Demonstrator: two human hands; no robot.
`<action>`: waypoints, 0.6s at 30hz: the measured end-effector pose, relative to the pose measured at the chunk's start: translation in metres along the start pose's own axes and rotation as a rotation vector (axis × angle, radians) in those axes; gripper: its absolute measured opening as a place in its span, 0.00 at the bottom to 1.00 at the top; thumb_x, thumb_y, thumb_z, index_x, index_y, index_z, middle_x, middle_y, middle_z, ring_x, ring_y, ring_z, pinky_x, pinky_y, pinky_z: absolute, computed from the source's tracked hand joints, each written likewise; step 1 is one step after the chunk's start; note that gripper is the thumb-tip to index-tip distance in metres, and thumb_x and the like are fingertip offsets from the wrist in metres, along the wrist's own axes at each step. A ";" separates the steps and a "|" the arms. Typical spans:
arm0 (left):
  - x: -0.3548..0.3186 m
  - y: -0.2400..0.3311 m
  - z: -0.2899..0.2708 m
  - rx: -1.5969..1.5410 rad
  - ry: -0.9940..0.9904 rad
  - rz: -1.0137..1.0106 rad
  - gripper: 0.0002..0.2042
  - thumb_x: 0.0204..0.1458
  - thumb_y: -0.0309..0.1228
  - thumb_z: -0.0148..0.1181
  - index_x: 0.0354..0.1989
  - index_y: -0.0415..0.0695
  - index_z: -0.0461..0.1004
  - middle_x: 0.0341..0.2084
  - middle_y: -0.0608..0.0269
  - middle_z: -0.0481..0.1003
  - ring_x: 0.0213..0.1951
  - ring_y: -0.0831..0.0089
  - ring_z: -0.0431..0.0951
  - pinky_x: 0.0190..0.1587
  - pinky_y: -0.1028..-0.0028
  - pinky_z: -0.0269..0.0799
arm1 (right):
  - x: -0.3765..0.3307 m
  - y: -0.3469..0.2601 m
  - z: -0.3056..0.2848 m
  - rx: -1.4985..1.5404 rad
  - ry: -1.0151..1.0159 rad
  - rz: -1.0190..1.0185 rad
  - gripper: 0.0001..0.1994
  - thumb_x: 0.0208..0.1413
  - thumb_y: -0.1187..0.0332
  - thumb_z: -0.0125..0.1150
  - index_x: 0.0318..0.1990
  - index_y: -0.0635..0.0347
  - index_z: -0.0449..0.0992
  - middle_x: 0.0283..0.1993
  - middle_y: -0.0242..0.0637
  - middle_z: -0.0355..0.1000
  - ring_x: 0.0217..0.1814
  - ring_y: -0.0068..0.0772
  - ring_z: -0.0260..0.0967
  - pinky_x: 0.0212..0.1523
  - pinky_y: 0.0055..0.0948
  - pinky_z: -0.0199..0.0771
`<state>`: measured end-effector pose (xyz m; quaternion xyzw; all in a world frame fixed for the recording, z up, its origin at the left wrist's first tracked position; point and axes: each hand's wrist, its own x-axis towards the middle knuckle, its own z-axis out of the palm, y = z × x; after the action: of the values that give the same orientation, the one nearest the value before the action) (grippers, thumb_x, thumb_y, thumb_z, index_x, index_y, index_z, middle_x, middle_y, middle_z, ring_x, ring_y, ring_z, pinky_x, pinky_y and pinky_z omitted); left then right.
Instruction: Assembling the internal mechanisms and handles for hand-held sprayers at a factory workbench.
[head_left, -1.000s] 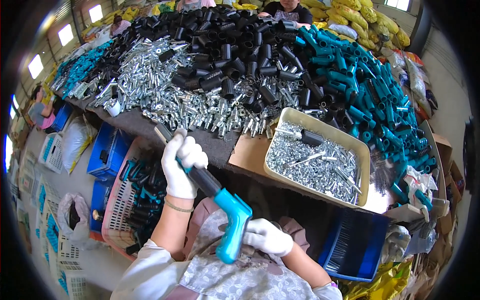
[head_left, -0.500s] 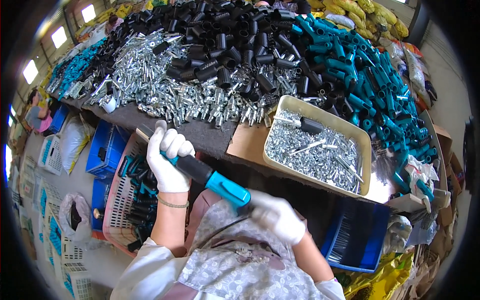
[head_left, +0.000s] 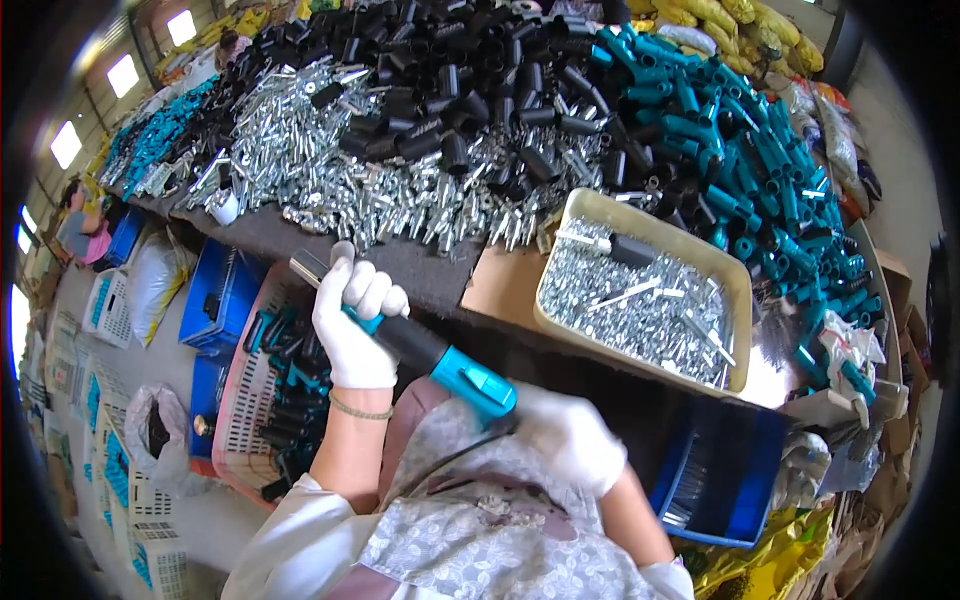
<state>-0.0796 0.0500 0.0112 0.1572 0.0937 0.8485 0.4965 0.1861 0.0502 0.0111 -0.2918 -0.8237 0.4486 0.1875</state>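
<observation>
My left hand (head_left: pixel 354 325), in a white glove, is closed around the upper part of a long teal and black tool (head_left: pixel 472 382). A flat metal end (head_left: pixel 308 267) sticks out beyond my thumb, and the teal end slants down toward my apron. At that lower end is my right hand (head_left: pixel 572 440), also gloved. Motion smears its fingers, so their grip does not show. A dark cord (head_left: pixel 455 455) runs across the apron from near the tool's lower end.
Heaped on the bench are silver metal parts (head_left: pixel 430 200), black sleeves (head_left: pixel 455 150) and teal handles (head_left: pixel 755 170). A cream tray (head_left: pixel 560 325) of small metal pieces stands front right. Below are a pink crate (head_left: pixel 240 410) with teal-black tools and a blue bin (head_left: pixel 735 470).
Both hands and the tool appear slightly farther right and lower, but the bench has shifted right too. My left hand keeps its hold; my right hand is blurred in both frames.
</observation>
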 end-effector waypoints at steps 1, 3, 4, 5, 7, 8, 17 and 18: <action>0.000 0.004 -0.001 -0.138 -0.001 -0.103 0.05 0.65 0.32 0.48 0.41 0.50 0.72 0.16 0.82 0.50 0.16 0.87 0.51 0.24 0.78 0.53 | -0.005 -0.001 0.013 0.096 -0.077 -0.242 0.15 0.50 0.80 0.58 0.48 0.64 0.78 0.38 0.48 0.76 0.40 0.43 0.74 0.50 0.35 0.75; 0.008 0.005 -0.004 -0.084 0.026 -0.048 0.04 0.64 0.31 0.49 0.39 0.50 0.71 0.16 0.81 0.51 0.17 0.87 0.52 0.25 0.79 0.55 | -0.014 0.004 -0.002 0.133 -0.230 -0.492 0.18 0.61 0.63 0.55 0.54 0.63 0.76 0.36 0.40 0.75 0.35 0.40 0.73 0.44 0.35 0.75; 0.005 0.003 0.003 -0.033 0.064 -0.003 0.04 0.64 0.31 0.48 0.39 0.50 0.71 0.16 0.81 0.51 0.17 0.86 0.52 0.26 0.78 0.55 | -0.010 -0.009 -0.013 0.427 -0.051 -0.236 0.19 0.64 0.61 0.49 0.54 0.66 0.76 0.35 0.36 0.74 0.34 0.32 0.72 0.41 0.31 0.75; 0.001 0.001 0.009 0.019 0.102 0.042 0.05 0.64 0.31 0.48 0.39 0.50 0.71 0.16 0.80 0.51 0.17 0.85 0.52 0.26 0.78 0.56 | -0.011 -0.006 -0.011 0.612 0.149 0.097 0.22 0.64 0.59 0.47 0.56 0.67 0.74 0.36 0.35 0.75 0.33 0.29 0.72 0.40 0.30 0.75; 0.003 -0.002 0.006 0.048 -0.018 0.060 0.06 0.65 0.31 0.46 0.41 0.51 0.72 0.16 0.79 0.50 0.17 0.84 0.51 0.25 0.77 0.55 | 0.002 0.009 -0.014 0.388 0.109 -0.151 0.22 0.62 0.64 0.46 0.59 0.63 0.72 0.39 0.40 0.77 0.33 0.32 0.74 0.39 0.33 0.76; 0.004 -0.002 0.008 0.040 -0.041 0.049 0.06 0.65 0.31 0.46 0.39 0.50 0.72 0.15 0.80 0.51 0.17 0.86 0.52 0.26 0.78 0.56 | -0.006 0.005 -0.005 0.271 -0.071 -0.219 0.19 0.61 0.62 0.52 0.53 0.65 0.77 0.38 0.43 0.79 0.36 0.35 0.77 0.39 0.33 0.77; 0.002 0.018 0.013 -0.199 -0.167 -0.029 0.11 0.67 0.31 0.44 0.44 0.46 0.74 0.15 0.81 0.53 0.17 0.88 0.53 0.28 0.79 0.57 | -0.003 -0.006 -0.015 -0.458 0.332 -0.109 0.23 0.51 0.78 0.53 0.57 0.57 0.74 0.31 0.46 0.74 0.29 0.49 0.75 0.31 0.39 0.76; 0.000 0.020 0.016 -0.199 -0.195 -0.009 0.11 0.67 0.31 0.43 0.44 0.45 0.74 0.15 0.81 0.53 0.17 0.88 0.53 0.28 0.79 0.57 | -0.002 -0.010 -0.001 -0.389 0.205 -0.115 0.23 0.49 0.78 0.53 0.55 0.53 0.75 0.29 0.44 0.73 0.29 0.49 0.74 0.29 0.42 0.75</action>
<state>-0.0902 0.0399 0.0329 0.1885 -0.0388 0.8320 0.5203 0.1848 0.0454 0.0195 -0.3189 -0.8866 0.2381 0.2357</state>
